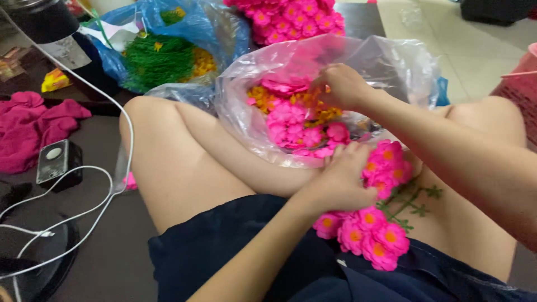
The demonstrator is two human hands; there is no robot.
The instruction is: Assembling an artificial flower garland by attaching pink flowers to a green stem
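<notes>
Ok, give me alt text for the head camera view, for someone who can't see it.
Seen from above, a seated person's right hand reaches into a clear bag of loose pink flowers, while the left hand holds a flower sprig on green stems against the lap. A blue bag with green and yellow pieces lies beyond the knee.

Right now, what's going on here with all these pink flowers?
A person sits cross-legged on the floor. Their right hand reaches into a clear plastic bag of loose pink petals and orange centres. Their left hand grips a green stem with pink artificial flowers on it, resting on their lap. A blue bag holds more green parts.
</notes>
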